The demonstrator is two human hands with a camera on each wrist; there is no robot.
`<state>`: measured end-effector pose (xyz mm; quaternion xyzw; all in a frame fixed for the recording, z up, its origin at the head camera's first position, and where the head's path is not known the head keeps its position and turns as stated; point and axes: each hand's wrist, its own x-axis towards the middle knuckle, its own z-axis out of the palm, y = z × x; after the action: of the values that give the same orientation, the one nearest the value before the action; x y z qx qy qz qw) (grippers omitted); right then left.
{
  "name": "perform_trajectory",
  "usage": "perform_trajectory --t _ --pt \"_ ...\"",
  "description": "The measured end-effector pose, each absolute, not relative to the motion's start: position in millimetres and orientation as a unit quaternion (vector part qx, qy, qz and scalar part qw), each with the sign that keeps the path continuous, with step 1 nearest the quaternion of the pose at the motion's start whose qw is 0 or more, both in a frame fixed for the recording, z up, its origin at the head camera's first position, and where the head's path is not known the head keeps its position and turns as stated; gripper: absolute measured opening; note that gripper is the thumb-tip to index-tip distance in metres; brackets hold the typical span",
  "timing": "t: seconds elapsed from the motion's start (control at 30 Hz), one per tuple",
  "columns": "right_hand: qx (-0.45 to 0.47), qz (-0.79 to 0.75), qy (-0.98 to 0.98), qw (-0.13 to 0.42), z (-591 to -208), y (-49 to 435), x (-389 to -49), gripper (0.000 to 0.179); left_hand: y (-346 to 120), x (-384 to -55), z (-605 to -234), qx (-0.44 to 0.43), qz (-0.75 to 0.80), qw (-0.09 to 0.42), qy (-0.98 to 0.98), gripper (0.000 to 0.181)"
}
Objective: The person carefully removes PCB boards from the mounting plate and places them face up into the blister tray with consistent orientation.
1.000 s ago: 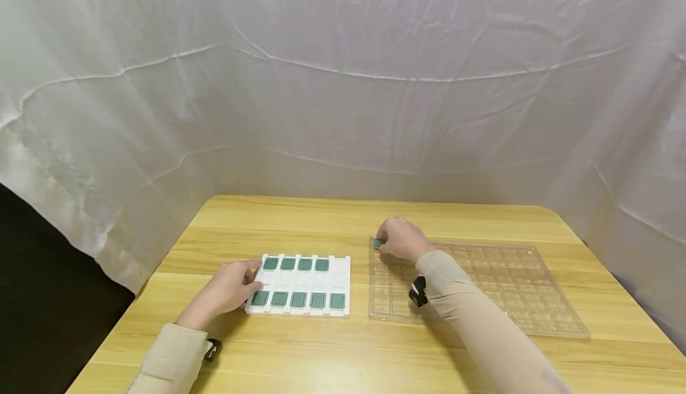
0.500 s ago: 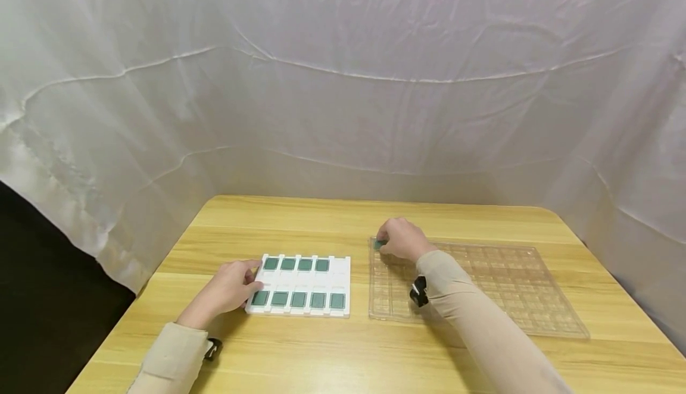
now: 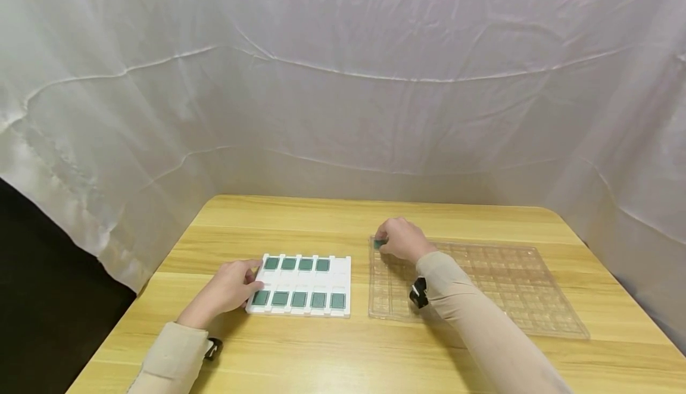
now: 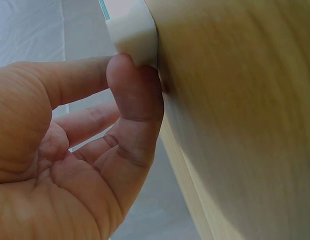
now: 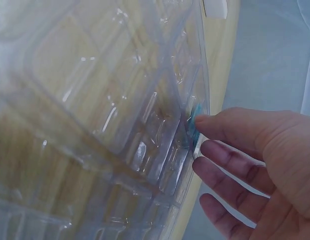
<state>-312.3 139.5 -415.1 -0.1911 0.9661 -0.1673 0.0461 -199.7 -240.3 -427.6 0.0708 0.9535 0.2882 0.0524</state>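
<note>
On the left of the table lies a white tray (image 3: 302, 278) with two rows of green square chips (image 3: 298, 299). My left hand (image 3: 230, 285) grips its left edge; the left wrist view shows the thumb against a white tray corner (image 4: 135, 40). On the right, my right hand (image 3: 403, 240) reaches over a clear plastic tray (image 3: 504, 287) divided into many small pockets. Thumb and fingers pinch a green chip (image 3: 378, 243) at that tray's far left corner pocket. In the right wrist view the chip (image 5: 193, 126) shows at the thumb tip, its lower part hidden.
The far right slot (image 3: 339, 265) of the white tray's back row holds no chip. A strip of wooden table (image 3: 359, 287) separates the two trays. Pale cloth (image 3: 343, 114) hangs behind and at both sides of the table.
The green chip shifts slightly under the right fingers at the corner pocket. Both hands and both trays otherwise keep nearly the same places.
</note>
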Motion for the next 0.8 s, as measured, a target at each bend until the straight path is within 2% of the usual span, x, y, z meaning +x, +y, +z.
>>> perform_trajectory --t 0.8 --pt "-0.205 -0.153 0.966 0.046 -417.3 141.6 -307.4 0.021 -240.3 -199.4 -428.1 0.073 0.291 0.053 0.952 0.058"
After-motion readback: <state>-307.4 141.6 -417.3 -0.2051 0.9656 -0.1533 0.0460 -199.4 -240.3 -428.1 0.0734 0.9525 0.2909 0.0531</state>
